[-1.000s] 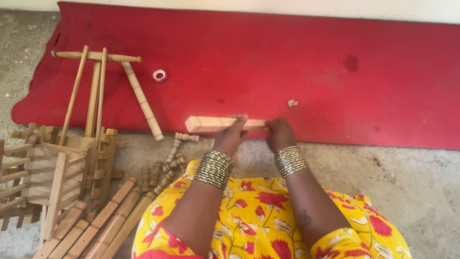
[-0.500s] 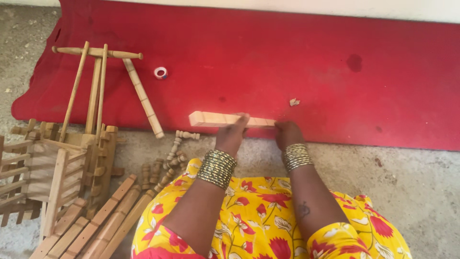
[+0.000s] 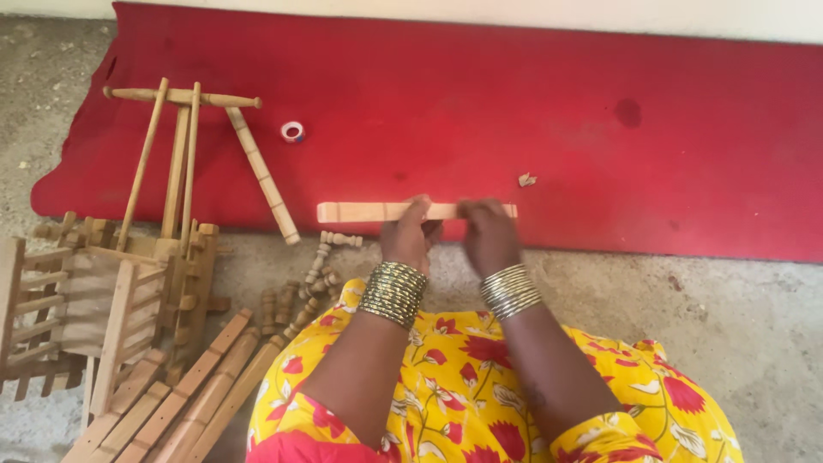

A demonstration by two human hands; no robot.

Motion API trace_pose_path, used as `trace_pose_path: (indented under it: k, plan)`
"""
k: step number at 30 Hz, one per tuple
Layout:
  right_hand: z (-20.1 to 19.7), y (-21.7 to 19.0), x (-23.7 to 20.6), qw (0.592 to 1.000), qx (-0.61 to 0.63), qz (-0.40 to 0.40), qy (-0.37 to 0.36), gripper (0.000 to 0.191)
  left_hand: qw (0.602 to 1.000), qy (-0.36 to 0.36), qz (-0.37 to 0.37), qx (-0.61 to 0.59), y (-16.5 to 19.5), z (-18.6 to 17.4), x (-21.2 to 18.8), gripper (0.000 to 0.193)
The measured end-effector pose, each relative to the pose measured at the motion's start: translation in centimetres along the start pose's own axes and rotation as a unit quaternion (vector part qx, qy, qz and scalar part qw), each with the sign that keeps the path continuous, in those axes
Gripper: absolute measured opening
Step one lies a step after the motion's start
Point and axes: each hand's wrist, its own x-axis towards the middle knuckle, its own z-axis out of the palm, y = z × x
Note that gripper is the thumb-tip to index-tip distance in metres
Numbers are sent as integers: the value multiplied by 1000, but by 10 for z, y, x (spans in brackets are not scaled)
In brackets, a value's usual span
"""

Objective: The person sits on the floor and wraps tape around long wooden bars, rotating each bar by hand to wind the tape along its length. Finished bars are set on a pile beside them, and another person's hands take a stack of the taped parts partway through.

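A pale wooden slat (image 3: 377, 211) is held level just above the near edge of the red mat (image 3: 549, 111), its long axis running left to right. It is gripped by both hands from the near side: the left hand (image 3: 410, 236) is closed on it about the middle, the right hand (image 3: 487, 233) is closed on it close to the right end, so the longer free part juts out to the left. A small chip (image 3: 526, 179) lies just beyond the right end. Farther left, a notched stick (image 3: 262, 175), a tape roll (image 3: 292, 131) and a wooden frame (image 3: 167, 163) are seen; turned pegs (image 3: 313, 279) and planks (image 3: 184, 390) lie on the floor (image 3: 737, 317) nearer.
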Motion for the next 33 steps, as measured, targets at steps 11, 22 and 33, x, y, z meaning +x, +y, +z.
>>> trace_pose_path:
  k: [11, 22, 33]
  plan:
    - [0, 11, -12, 994, -48, -78, 57, 27, 987, -115, -15, -114, -11, 3, 3, 25]
    - [-43, 77, -10, 990, -66, -4, 127, 25, 978, -152, -6, -146, -11, 5, -1, 16]
    - [-43, -1, -28, 988, -43, -129, 72, 27, 954, -216, -15, -206, -25, 13, -15, 23]
